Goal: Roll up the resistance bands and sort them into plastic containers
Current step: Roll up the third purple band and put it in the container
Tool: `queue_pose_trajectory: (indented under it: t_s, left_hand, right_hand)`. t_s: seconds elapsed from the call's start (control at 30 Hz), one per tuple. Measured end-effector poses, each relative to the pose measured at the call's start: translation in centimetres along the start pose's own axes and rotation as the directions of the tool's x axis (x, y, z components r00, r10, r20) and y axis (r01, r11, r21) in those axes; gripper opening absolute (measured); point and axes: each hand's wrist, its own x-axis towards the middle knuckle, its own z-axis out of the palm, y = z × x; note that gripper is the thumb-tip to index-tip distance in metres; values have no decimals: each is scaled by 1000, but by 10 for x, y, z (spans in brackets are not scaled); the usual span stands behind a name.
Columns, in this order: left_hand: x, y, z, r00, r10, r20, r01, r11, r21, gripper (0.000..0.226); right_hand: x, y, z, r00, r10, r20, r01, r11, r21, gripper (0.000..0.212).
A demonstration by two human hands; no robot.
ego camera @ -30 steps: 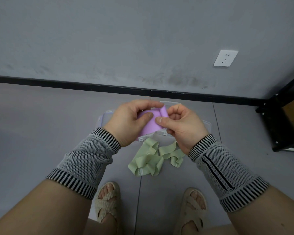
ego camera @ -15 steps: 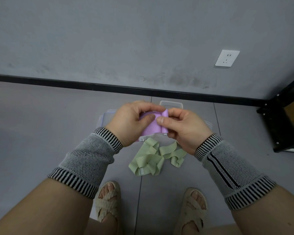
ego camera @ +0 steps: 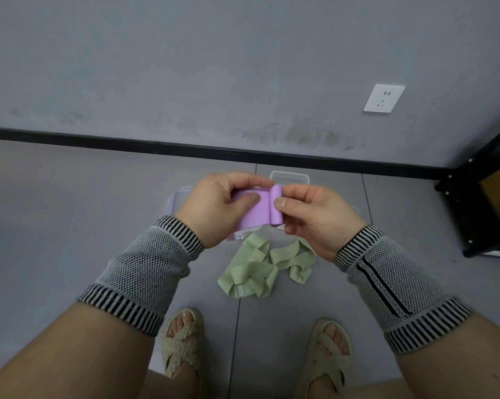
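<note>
Change: since the frame a second back the rolled end of the purple band [ego camera: 260, 209] has grown thicker; both hands sit a little higher against the containers, otherwise same pose.
Right grip: right hand [ego camera: 315, 217] pinches the rolled end, thumb on the near face, fingers curled behind; clamped on the roll.
Left grip: left hand [ego camera: 217, 207] holds the flat, unrolled part, thumb pressed on top, fingers curled over the far edge.
Band position: held in the air between the two hands, above the clear plastic containers [ego camera: 289, 178] on the floor.
Band axis: roll axis runs near to far, slightly tilted; flat tail extends from the roll toward the left hand.
Green bands [ego camera: 257, 269]: loose, tangled heap on the floor, just nearer than the containers, between the hands.
Wrists: grey knit wrist sleeves [ego camera: 145, 269] with striped cuffs on both forearms.
Surroundings: grey tiled floor [ego camera: 55, 211], wall socket [ego camera: 384, 98] upper right, black shelf frame [ego camera: 479, 203] at far right.
</note>
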Motion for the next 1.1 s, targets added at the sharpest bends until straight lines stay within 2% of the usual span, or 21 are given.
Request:
queue_pose_trajectory:
  t_s: [0.1, 0.2, 0.27, 0.4, 0.5, 0.57, 0.7, 0.77, 0.9, 0.97, 1.1]
  left_hand:
    - [1, 0, 2, 999, -22, -27, 21, 999, -37, 30]
    - [2, 0, 3, 998, -46, -39, 43, 996, -74, 36]
    - [1, 2, 3, 998, -61, -36, 55, 990, -130, 32]
    - [0, 4, 5, 995, -95, -35, 87, 977, -195, 19]
    - [0, 3, 7, 994, -101, -37, 91, 973, -213, 17]
    - [1, 3, 7, 990, -133, -50, 118, 966, -232, 22]
    - [1, 8, 6, 986, -159, -55, 140, 955, -261, 14]
    - [2, 8, 5, 982, -171, -74, 146, 952, -270, 12]
    - [2, 4, 1, 971, -208, -116, 154, 919, -363, 15]
    - [2, 4, 0, 970, -214, -119, 151, 906, -394, 18]
    - [3, 8, 1, 972, -213, -104, 155, 904, -399, 20]
  right_hand:
    - [2, 2, 3, 998, -38, -48, 37, 999, -24, 11]
    - [3, 3, 5, 997, -42, -66, 39, 998, -40, 8]
    - [3, 3, 6, 996, -56, -67, 52, 997, -64, 8]
    - [3, 4, 8, 990, -118, -82, 105, 984, -145, 14]
    - [2, 3, 9, 982, -158, -104, 142, 979, -148, 17]
    - [2, 2, 8, 969, -207, -135, 179, 964, -196, 19]
    - [1, -1, 11, 942, -311, -125, 265, 919, -292, 23]
    - [1, -1, 12, 940, -306, -149, 262, 931, -255, 24]
    - [1, -2, 4, 956, -207, -209, 219, 975, 33, 18]
    - [0, -3, 2, 957, -206, -203, 219, 975, 45, 14]
    - [-1, -5, 2, 944, -255, -209, 251, 967, -47, 12]
